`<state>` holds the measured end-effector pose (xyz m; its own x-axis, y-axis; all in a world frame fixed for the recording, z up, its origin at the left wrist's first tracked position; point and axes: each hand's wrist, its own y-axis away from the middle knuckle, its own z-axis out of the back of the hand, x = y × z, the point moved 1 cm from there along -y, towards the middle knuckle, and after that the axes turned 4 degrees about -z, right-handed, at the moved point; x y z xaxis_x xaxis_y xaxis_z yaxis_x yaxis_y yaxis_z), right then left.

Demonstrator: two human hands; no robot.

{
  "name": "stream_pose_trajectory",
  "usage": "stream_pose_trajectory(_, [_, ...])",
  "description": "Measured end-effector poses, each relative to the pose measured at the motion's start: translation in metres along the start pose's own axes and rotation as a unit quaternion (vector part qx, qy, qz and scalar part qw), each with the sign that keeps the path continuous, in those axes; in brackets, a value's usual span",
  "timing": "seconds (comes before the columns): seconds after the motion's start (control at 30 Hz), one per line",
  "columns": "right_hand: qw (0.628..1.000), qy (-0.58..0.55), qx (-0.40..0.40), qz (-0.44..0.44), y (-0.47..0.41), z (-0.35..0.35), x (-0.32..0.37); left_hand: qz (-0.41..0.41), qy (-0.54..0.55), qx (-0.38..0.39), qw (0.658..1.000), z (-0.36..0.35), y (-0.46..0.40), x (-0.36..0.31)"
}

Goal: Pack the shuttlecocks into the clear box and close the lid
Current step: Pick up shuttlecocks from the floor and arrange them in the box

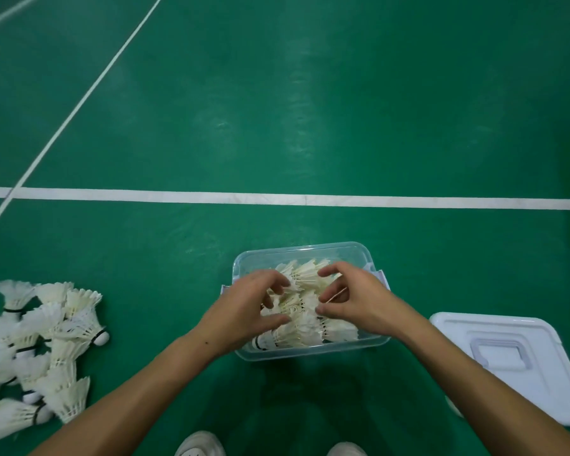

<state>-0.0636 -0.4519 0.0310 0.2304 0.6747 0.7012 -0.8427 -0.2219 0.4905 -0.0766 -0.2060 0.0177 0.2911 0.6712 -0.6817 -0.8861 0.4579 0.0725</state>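
Observation:
The clear box (305, 251) stands on the green floor in front of me, lid off, holding several white feather shuttlecocks (305, 327). My left hand (244, 307) is over the box's left side, fingers curled and spread among the feathers. My right hand (352, 297) is over the right side, fingertips touching the shuttlecocks. Neither hand clearly grips one. A loose pile of several shuttlecocks (43, 350) lies on the floor at the left. The white lid (520, 360) lies flat on the floor to the right of the box.
White court lines (277, 197) cross the green floor beyond the box. My two white shoes (199, 444) show at the bottom edge, just behind the box.

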Motion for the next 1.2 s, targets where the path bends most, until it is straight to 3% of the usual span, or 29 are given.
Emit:
stream_pose_trajectory(0.1, [0.998, -0.007, -0.048, 0.04, 0.005, 0.011, 0.03, 0.023, 0.071, -0.095, 0.993, 0.024, 0.006, -0.005])
stream_pose_trajectory(0.27, [0.992, 0.008, -0.063, 0.108, -0.013, -0.018, 0.079, 0.062, 0.107, -0.163, 0.979, 0.057, 0.034, 0.026])
stream_pose_trajectory(0.67, [0.954, 0.128, 0.092, 0.257, -0.059, -0.215, 0.198, 0.26, 0.166, -0.309, 0.9, 0.096, 0.225, 0.159])
stream_pose_trajectory(1.03, [0.926, 0.195, 0.15, 0.287, -0.093, -0.335, 0.234, 0.322, 0.15, -0.352, 0.866, 0.087, 0.313, 0.208])
stream_pose_trajectory(1.2, [0.906, 0.244, 0.078, 0.336, -0.109, -0.355, 0.233, 0.311, 0.062, -0.304, 0.898, 0.077, 0.316, 0.206])
